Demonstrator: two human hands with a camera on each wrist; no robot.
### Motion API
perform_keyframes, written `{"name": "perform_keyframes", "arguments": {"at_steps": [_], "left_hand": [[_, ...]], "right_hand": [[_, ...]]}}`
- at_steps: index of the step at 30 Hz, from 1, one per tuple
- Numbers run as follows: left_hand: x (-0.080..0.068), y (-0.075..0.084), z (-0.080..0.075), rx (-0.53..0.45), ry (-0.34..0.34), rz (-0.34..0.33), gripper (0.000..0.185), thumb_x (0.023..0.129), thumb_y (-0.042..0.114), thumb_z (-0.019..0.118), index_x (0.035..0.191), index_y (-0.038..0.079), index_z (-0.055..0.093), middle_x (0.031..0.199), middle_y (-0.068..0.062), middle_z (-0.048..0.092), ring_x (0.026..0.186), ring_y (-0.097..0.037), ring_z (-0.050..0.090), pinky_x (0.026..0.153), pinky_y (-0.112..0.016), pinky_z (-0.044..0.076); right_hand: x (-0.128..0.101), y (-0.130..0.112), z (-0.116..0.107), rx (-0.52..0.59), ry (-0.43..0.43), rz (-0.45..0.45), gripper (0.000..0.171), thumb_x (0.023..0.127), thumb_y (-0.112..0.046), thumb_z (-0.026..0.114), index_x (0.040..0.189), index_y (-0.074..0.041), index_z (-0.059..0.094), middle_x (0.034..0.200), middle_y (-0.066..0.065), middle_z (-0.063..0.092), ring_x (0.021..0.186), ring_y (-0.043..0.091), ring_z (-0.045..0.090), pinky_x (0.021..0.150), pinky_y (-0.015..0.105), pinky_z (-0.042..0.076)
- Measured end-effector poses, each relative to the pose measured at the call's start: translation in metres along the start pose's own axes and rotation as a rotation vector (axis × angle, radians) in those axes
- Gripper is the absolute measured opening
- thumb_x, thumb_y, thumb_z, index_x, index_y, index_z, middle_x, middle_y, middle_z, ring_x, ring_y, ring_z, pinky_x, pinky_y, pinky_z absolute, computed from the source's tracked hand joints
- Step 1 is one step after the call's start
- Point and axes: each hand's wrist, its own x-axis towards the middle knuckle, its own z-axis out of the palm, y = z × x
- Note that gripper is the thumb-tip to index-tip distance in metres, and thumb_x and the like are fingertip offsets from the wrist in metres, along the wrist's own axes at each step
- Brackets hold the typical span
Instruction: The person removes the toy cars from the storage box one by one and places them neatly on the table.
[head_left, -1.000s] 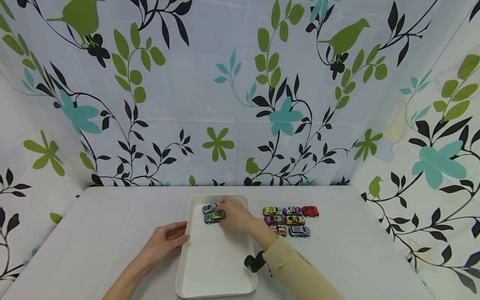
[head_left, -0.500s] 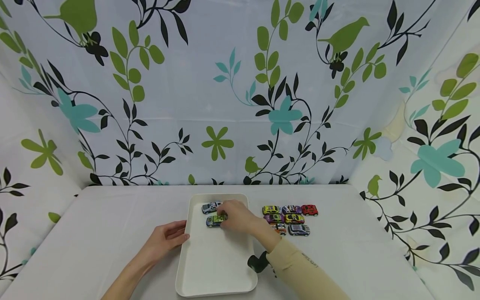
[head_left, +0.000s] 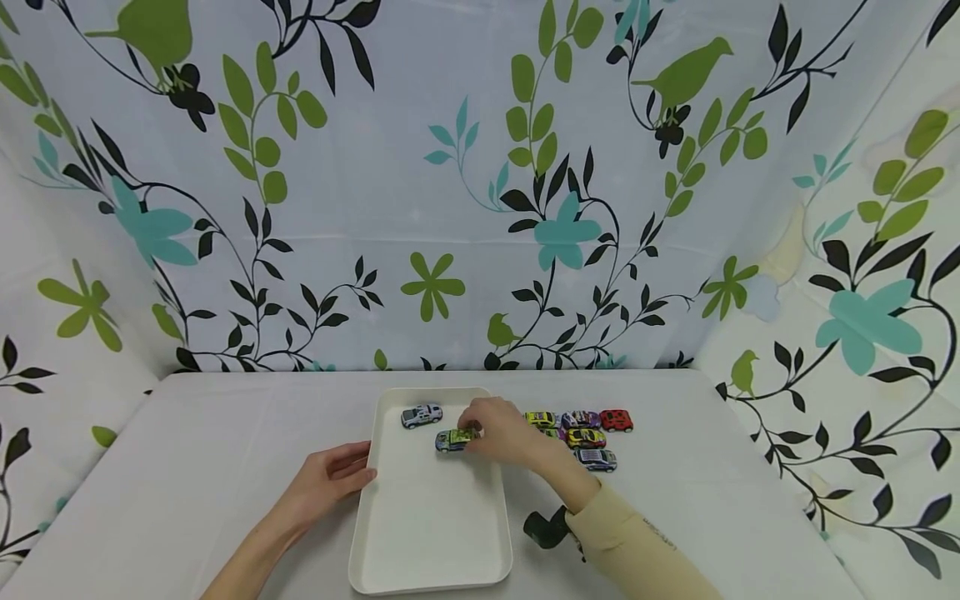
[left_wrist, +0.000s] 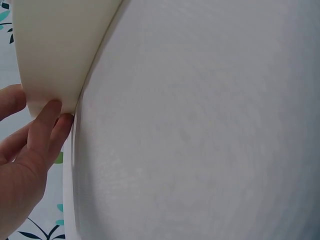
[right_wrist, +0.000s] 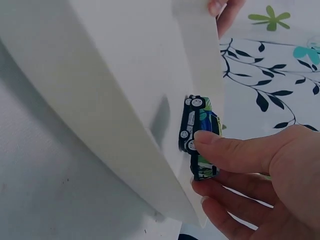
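Green-and-blue toy car (head_left: 456,438), black wheels, upright on its wheels in white tray (head_left: 420,533), upper half, right of centre.

The tray's (head_left: 420,533) near half lies bare; the silver car (head_left: 421,414) and clustered cars (head_left: 588,437) crowd its far end.

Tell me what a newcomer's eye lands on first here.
The right hand pinches a green and blue toy car over the white tray at the table's middle, while the left hand touches the tray's left rim. A cluster of bright toy cars lies right of the tray, and a silver car sits at its far end.
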Motion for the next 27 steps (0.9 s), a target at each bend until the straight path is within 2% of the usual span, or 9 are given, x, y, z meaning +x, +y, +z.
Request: {"name": "perform_keyframes", "arguments": {"at_steps": [5,11,18,22,27], "left_hand": [[0.001,0.0,0.0,0.014,0.003,-0.002,0.057,0.093,0.011,0.071,0.141,-0.01,0.047,0.141,-0.031,0.053,0.13,-0.042,0.054,0.093,-0.036,0.058],[0.001,0.0,0.0,0.007,-0.004,0.001,0.058,0.093,0.011,0.07,0.142,-0.01,0.047,0.141,-0.031,0.052,0.13,-0.042,0.054,0.093,-0.035,0.058],[0.002,-0.002,-0.002,-0.004,-0.018,0.014,0.059,0.094,0.012,0.07,0.142,-0.011,0.045,0.141,-0.032,0.052,0.131,-0.042,0.053,0.093,-0.034,0.058],[0.002,-0.002,-0.002,-0.021,-0.021,0.027,0.059,0.094,0.012,0.07,0.142,-0.012,0.045,0.14,-0.032,0.053,0.131,-0.042,0.053,0.093,-0.032,0.057],[0.002,-0.001,-0.002,-0.02,-0.017,0.024,0.059,0.093,0.011,0.071,0.142,-0.012,0.045,0.14,-0.032,0.052,0.131,-0.042,0.052,0.093,-0.031,0.057]], "right_hand": [[-0.014,0.011,-0.005,-0.004,0.054,-0.025,0.024,0.085,-0.01,0.079,0.109,-0.006,0.075,0.1,0.002,0.069,0.092,0.017,0.063,0.082,0.032,0.054],[-0.032,0.02,-0.009,0.007,0.075,-0.018,0.022,0.087,-0.007,0.076,0.108,-0.009,0.075,0.106,0.002,0.069,0.098,0.019,0.064,0.086,0.038,0.056],[-0.053,0.032,-0.013,0.016,0.132,-0.03,0.022,0.086,-0.005,0.076,0.108,-0.009,0.074,0.104,0.0,0.067,0.09,0.014,0.063,0.077,0.03,0.056],[-0.064,0.041,-0.015,0.025,0.16,-0.014,0.023,0.087,-0.007,0.077,0.11,-0.009,0.074,0.106,0.0,0.068,0.091,0.014,0.063,0.075,0.027,0.055],[-0.077,0.056,-0.019,0.013,0.207,0.033,0.027,0.087,-0.009,0.077,0.113,-0.01,0.073,0.109,-0.001,0.069,0.097,0.015,0.066,0.08,0.032,0.057]]}}
